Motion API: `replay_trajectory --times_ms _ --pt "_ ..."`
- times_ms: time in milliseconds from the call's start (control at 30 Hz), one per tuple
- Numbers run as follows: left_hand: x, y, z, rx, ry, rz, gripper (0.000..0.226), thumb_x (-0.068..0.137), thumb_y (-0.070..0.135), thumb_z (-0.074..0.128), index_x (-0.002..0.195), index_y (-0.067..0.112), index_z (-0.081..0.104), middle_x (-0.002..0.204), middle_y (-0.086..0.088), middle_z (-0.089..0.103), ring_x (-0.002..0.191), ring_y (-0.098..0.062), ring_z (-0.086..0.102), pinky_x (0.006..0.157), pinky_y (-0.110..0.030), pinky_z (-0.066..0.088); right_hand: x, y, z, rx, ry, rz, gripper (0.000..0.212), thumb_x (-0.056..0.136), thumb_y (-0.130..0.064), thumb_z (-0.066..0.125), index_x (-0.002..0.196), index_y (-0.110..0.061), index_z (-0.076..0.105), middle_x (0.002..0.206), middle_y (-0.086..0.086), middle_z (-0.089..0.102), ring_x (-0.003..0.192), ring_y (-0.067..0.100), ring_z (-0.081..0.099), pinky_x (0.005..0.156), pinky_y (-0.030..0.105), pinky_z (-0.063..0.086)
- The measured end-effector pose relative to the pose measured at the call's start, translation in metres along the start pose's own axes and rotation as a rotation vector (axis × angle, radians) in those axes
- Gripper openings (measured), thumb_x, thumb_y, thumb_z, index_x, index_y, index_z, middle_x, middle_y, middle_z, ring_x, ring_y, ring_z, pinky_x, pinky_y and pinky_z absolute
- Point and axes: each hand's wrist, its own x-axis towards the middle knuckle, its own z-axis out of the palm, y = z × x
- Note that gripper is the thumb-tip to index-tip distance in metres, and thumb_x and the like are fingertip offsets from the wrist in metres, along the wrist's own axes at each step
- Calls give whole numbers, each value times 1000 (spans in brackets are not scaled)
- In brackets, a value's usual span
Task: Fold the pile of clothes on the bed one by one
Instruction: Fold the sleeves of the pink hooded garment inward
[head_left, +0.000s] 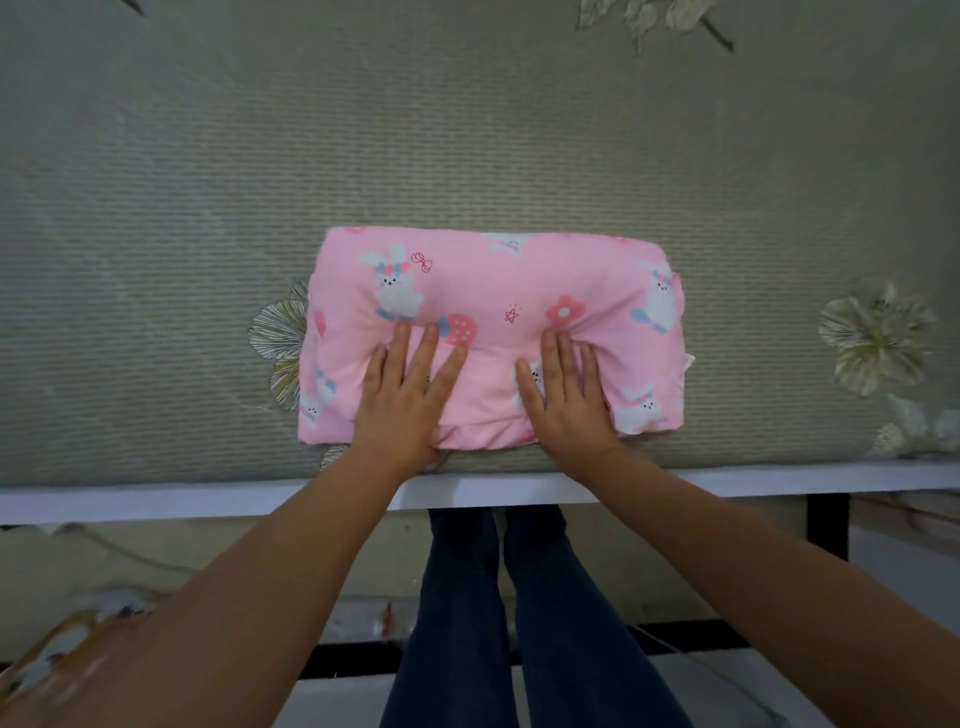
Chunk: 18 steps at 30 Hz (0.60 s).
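Both hands, left hand (402, 395) and right hand (563, 397), flat-fingered atop folded pink garment (493, 291) on grey-green floral bed (467, 130).

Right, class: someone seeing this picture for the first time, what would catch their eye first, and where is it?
The pink bunny-print garment, folded into a rectangle near the bed's front edge. Then the left hand and right hand, flat on its near half, side by side. Pale flower prints dot the grey-green bed cover.

The bed (467, 130) — grey-green ribbed cover with pale flowers — carries a folded pink bunny-print garment (493, 291) near its front edge.
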Motion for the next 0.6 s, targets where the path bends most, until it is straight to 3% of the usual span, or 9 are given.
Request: replay_trajectory --times_ms 67,100,200,300,400,500,600 --pt "-1 1 -2 47 94 28 109 28 24 92 128 8 50 130 -30 47 116 -55 42 89 -65 36 2 -2 2 17 37 -5 27 90 -1 24 109 -4 43 96 24 68 91 35 67 76 44 55" --pt "-2 2 -3 55 114 33 107 22 23 92 121 3 57 124 -30 52 110 -55 48 82 -66 39 1 -2 3 19 65 -18 33 91 0 22 110 -4 48 95 23 69 89 33 68 75 41 56" --pt "6 3 -5 78 172 9 100 27 22 92 118 -1 58 121 -33 53 108 -57 47 80 -69 37 15 13 -1 31 117 -40 60 91 2 13 94 -6 72 88 19 71 80 27 70 70 33 58" --pt "7 9 -14 78 194 -50 100 32 26 92 120 -5 53 119 -35 53 107 -56 49 80 -69 37 32 31 -13 62 167 -85 46 82 -3 30 82 -10 76 83 9 74 74 18 71 65 25 57" --pt "17 28 -34 167 254 -78 100 39 35 89 119 -3 40 115 -34 56 105 -50 55 79 -65 41 44 59 -32 179 213 -61 41 68 -9 36 80 -4 75 83 11 74 73 19 71 58 26 57" --pt "39 55 -65 153 300 -58 92 42 24 88 116 -5 41 110 -33 59 101 -48 58 76 -65 43 42 95 -56 273 280 36 34 53 -5 59 83 3 73 83 18 72 71 26 71 54 31 57" --pt "72 89 -100 123 349 44 71 42 -1 83 108 -13 57 103 -33 62 92 -46 63 69 -59 49 24 142 -76 308 277 161 54 29 3 78 83 6 71 81 21 71 70 30 70 52 35 55"
